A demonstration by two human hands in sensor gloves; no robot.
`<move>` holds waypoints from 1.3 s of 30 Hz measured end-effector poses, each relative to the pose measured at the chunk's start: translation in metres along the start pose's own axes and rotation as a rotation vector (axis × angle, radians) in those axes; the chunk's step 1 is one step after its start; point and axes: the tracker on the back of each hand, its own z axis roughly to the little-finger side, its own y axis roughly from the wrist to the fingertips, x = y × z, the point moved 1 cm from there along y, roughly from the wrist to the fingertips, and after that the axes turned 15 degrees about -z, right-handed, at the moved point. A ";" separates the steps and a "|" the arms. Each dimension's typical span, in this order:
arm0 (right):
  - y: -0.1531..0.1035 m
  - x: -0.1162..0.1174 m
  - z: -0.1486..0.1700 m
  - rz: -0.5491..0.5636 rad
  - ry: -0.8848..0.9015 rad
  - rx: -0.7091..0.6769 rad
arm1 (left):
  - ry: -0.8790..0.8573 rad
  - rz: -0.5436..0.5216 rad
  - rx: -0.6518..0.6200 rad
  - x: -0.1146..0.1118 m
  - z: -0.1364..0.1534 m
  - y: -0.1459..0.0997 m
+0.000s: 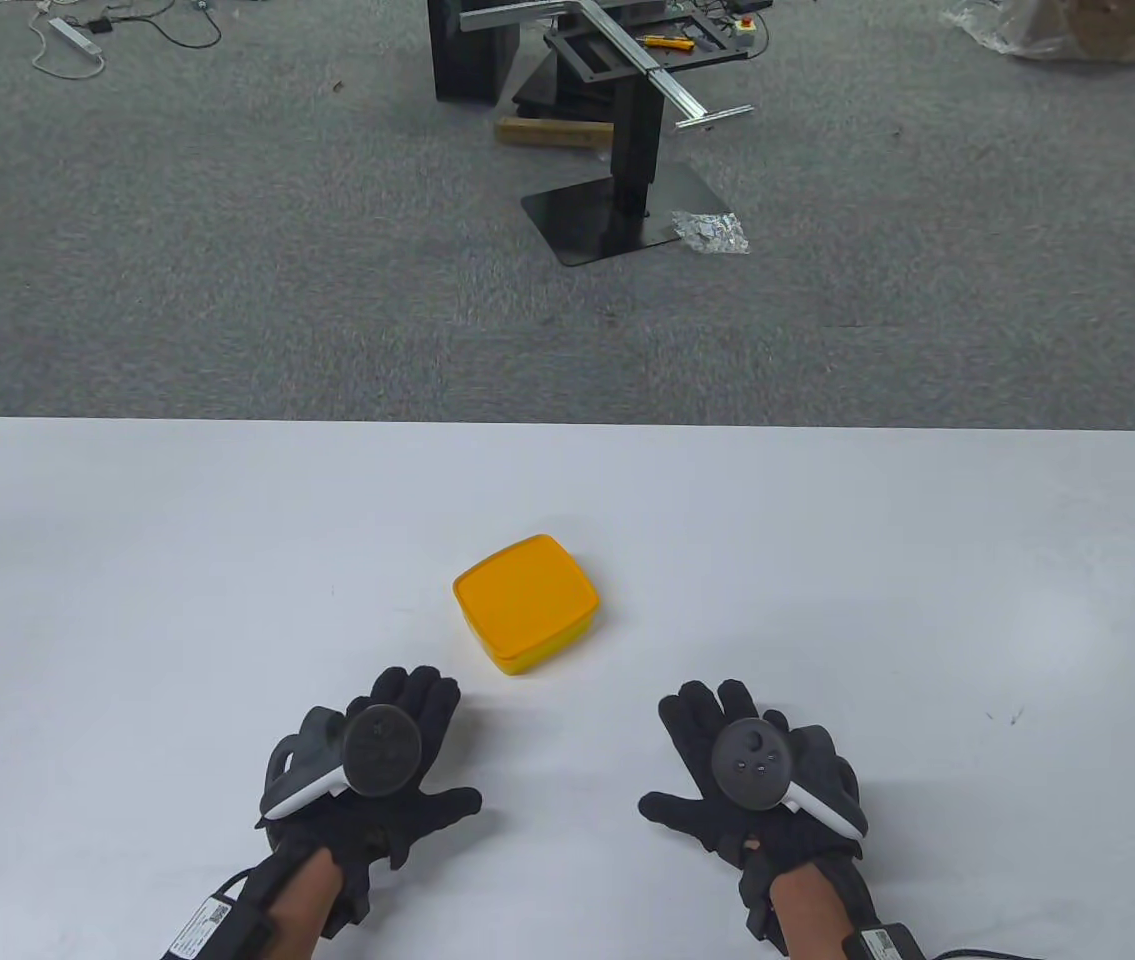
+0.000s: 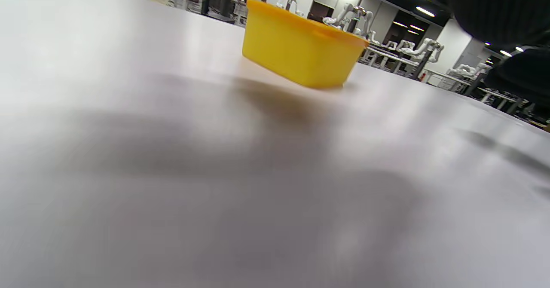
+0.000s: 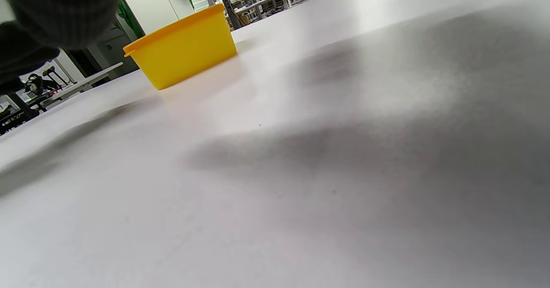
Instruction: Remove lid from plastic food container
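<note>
A yellow plastic food container [image 1: 527,606] with its orange-yellow lid [image 1: 524,591] on stands in the middle of the white table [image 1: 127,560]. It also shows in the left wrist view [image 2: 300,51] and in the right wrist view [image 3: 182,47]. My left hand [image 1: 397,745] lies palm down on the table, near and to the left of the container, fingers spread, holding nothing. My right hand [image 1: 727,760] lies palm down, near and to the right of it, fingers spread, holding nothing. Neither hand touches the container.
The table's far edge [image 1: 567,425] runs across the middle of the table view. Beyond it lies grey carpet with a black stand [image 1: 627,200] and cables. A small dark speck [image 1: 1012,716] marks the table at the right.
</note>
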 end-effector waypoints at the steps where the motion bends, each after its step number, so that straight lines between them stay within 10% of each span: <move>1: 0.000 0.000 0.001 -0.001 0.008 0.001 | 0.007 -0.009 0.015 0.004 0.000 0.006; 20: 0.013 -0.008 0.021 -0.022 0.194 -0.024 | 0.086 0.190 0.239 -0.023 -0.044 0.162; 28: 0.007 -0.015 0.019 0.015 0.227 -0.077 | 0.066 0.224 0.257 -0.035 -0.033 0.171; 33: 0.006 -0.015 0.019 0.020 0.244 -0.094 | 0.043 0.069 0.209 -0.032 -0.032 0.164; 39: -0.002 -0.018 0.020 0.031 0.316 -0.155 | -0.016 0.037 -0.058 0.000 -0.053 0.119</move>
